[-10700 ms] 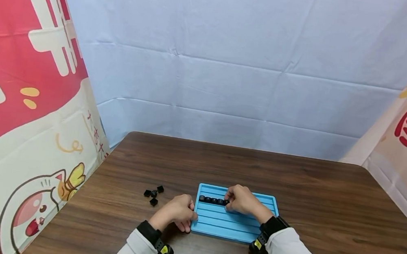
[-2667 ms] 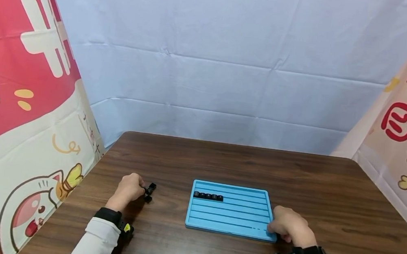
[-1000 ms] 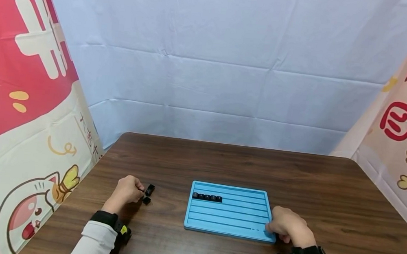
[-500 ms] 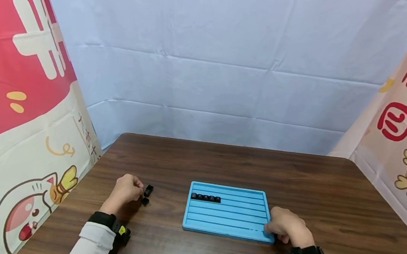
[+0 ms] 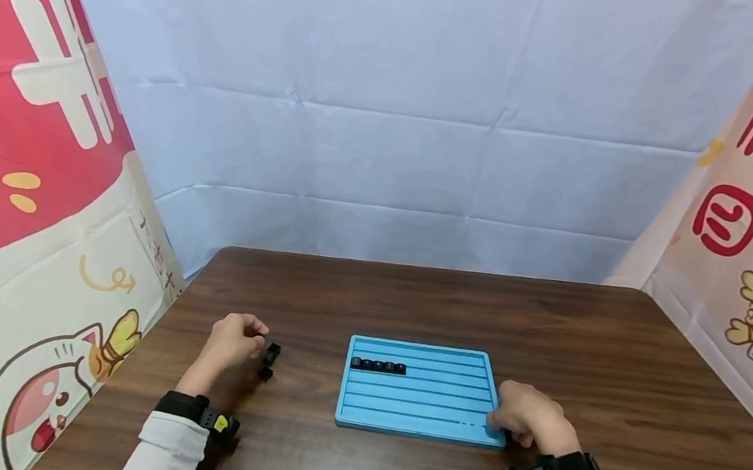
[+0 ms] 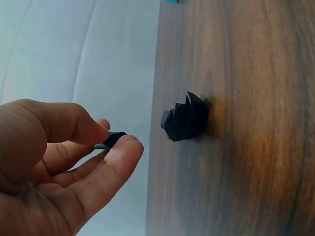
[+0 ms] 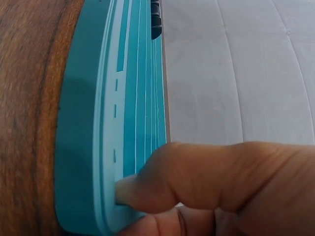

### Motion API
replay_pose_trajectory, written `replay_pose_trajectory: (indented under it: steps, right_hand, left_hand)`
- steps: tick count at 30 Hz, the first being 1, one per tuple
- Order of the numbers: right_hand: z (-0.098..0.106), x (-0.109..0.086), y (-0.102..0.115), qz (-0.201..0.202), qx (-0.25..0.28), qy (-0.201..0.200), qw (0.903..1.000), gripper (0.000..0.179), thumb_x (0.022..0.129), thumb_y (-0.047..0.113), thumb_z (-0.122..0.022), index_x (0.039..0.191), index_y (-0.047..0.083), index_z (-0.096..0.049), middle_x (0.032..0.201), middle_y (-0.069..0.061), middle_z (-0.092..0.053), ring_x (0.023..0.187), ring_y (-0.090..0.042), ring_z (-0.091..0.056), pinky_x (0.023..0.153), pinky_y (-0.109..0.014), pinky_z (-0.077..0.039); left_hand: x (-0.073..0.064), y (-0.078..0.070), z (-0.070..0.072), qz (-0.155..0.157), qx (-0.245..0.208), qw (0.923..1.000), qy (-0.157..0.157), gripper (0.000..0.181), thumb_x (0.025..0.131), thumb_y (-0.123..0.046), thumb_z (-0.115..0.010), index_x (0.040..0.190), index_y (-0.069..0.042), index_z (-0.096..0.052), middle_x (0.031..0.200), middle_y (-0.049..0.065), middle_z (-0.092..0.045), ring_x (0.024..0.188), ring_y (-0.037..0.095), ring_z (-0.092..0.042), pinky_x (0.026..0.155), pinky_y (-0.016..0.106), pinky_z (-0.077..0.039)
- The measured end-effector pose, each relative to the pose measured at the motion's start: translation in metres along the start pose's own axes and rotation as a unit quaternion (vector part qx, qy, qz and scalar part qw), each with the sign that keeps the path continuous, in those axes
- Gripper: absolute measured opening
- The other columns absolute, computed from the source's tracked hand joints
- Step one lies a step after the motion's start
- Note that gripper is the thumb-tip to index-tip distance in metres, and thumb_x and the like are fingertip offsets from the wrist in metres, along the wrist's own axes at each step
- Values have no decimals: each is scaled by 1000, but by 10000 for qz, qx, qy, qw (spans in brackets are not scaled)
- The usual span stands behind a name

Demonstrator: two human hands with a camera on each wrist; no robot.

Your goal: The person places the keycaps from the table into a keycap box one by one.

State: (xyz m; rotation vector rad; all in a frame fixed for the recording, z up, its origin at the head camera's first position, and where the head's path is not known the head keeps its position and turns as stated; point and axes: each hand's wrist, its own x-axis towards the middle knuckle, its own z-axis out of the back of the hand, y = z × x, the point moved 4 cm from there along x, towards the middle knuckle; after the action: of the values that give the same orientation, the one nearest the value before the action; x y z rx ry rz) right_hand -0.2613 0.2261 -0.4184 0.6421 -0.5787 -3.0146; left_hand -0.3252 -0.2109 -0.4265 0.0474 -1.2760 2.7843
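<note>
My left hand (image 5: 230,343) is raised just left of the loose black keycaps (image 5: 269,362) on the table. Between its thumb and fingertip it pinches one small black keycap (image 6: 115,140), seen in the left wrist view. The loose keycaps (image 6: 186,118) overlap one another there. A light-blue grooved tray (image 5: 415,401) lies mid-table, with a short row of black keycaps (image 5: 378,366) at the left of an upper groove. My right hand (image 5: 529,416) grips the tray's near right corner, thumb (image 7: 130,191) on the rim and other fingers lower at the edge.
The dark wooden table (image 5: 425,300) ends at a pale blue cloth backdrop (image 5: 388,115). Printed cloths hang at the left (image 5: 74,259) and right (image 5: 731,299). Each wrist wears a black strap with a small camera.
The right hand has gone from the keycap row to the tray's right corner. The left hand has left the tray, reached the loose keycaps and now lifts slightly with one pinched.
</note>
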Motion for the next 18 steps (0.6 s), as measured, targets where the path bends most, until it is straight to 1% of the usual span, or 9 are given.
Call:
replay_pose_trajectory:
  steps: [5, 11, 14, 18]
  right_hand:
    - [-1, 0, 0, -7, -3, -20, 10000, 14, 82, 11, -63, 73, 4, -54, 55, -8, -52, 44, -20, -52, 44, -30, -41]
    - [-2, 1, 0, -29, -15, -8, 10000, 15, 83, 11, -63, 74, 3, -55, 55, -8, -52, 45, -20, -52, 44, -30, -41]
    - [-2, 0, 0, -33, -18, 6, 10000, 14, 83, 11, -63, 74, 3, -55, 55, -8, -52, 44, -19, -51, 44, -29, -41]
    - [-2, 1, 0, -47, -61, 15, 10000, 15, 83, 12, -63, 74, 3, -55, 55, -8, -52, 45, -19, -52, 44, -29, -41]
  left_hand:
    - [-2, -4, 0, -83, -239, 9997, 31, 14, 89, 1, -54, 100, 2, -63, 80, 6, -60, 68, 21, -58, 59, 33, -48]
    - [-2, -8, -2, -42, -561, 9984, 59, 18, 91, 1, -53, 106, 2, -62, 85, 8, -60, 74, 22, -60, 67, 38, -53]
    - [-3, -9, -3, -22, -538, 9985, 79, 19, 90, 2, -53, 107, 2, -62, 84, 8, -60, 74, 22, -60, 67, 37, -53]
    - [-3, -9, -3, -93, -345, 9993, 79, 22, 88, 2, -56, 108, 1, -62, 84, 6, -60, 73, 20, -58, 61, 33, -50]
